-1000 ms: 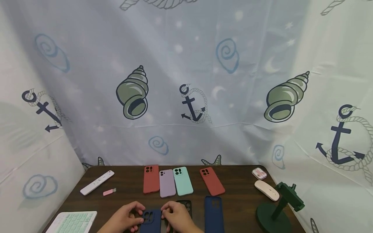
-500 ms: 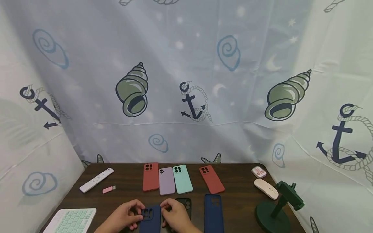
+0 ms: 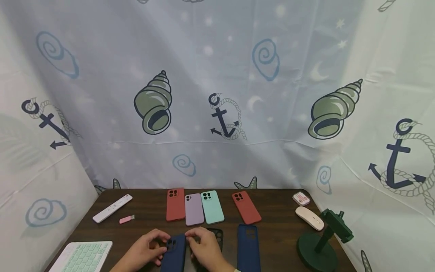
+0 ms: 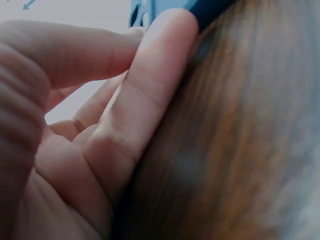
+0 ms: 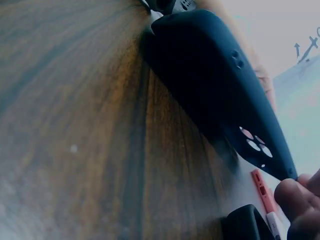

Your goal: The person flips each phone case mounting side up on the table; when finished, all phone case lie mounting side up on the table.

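Note:
A navy blue phone case (image 3: 174,257) with camera cutouts is held between both hands at the front of the table. My left hand (image 3: 146,249) pinches its upper left edge with the thumb and fingers. At the upper right corner, the fingertips of my right hand (image 3: 205,247) pinch the case. In the right wrist view the case (image 5: 215,95) stands tilted, its hollow inner side facing the camera. Just past my right hand lies a black phone case (image 3: 219,237), partly covered by it. Another navy blue phone case (image 3: 248,247) lies flat further right.
Along the back lie a red case (image 3: 175,206), a purple case (image 3: 194,211), a mint case (image 3: 213,207) and a second red case (image 3: 247,207). Left are a remote (image 3: 112,209), a pink USB stick (image 3: 127,219) and a keyboard (image 3: 83,257). Right stand a mouse (image 3: 309,218) and green stand (image 3: 317,251).
The held phone case has tipped so that its right side edge now shows. Both hands keep their pinch on it with only slight movement. The head view has shifted a little.

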### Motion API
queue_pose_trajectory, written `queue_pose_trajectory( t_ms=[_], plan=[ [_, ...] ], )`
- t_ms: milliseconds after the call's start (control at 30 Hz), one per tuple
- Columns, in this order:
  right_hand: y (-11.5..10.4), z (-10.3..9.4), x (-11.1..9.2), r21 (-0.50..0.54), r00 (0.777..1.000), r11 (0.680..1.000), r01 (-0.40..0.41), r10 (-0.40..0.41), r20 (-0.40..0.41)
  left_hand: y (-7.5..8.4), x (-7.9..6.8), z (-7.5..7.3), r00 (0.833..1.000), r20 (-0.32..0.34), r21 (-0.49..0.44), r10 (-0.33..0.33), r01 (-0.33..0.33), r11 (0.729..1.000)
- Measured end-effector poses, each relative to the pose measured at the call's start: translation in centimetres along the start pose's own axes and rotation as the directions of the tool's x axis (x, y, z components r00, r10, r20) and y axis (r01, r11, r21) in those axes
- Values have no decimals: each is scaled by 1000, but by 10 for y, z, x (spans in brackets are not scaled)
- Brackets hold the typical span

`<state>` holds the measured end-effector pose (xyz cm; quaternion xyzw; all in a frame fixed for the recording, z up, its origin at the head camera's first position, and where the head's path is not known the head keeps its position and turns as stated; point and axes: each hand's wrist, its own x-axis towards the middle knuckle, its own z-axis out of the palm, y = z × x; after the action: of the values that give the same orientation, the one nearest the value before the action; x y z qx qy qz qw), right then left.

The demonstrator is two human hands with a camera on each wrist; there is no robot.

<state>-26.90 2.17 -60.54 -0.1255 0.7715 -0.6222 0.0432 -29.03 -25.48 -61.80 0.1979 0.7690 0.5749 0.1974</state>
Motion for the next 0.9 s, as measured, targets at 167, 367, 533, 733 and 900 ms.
queue_pose_trajectory(
  t_ms=[167,367,533,733,900],
  plan=[
    [3,0,-1,86,999,996,18,-22,43,-3,3,3,995,7,19,99,-99,995],
    [9,-2,0,175,982,981,88,-115,151,0,2,7,995,-12,35,101,-100,994],
    [11,-3,2,158,968,982,101,-133,211,8,2,12,999,-31,32,40,-39,999],
    [11,-5,3,104,936,986,129,-156,316,16,3,22,998,-48,82,43,-39,996],
    [14,-6,3,76,917,982,174,-189,352,20,4,29,997,-61,173,44,-33,984]
  ],
)
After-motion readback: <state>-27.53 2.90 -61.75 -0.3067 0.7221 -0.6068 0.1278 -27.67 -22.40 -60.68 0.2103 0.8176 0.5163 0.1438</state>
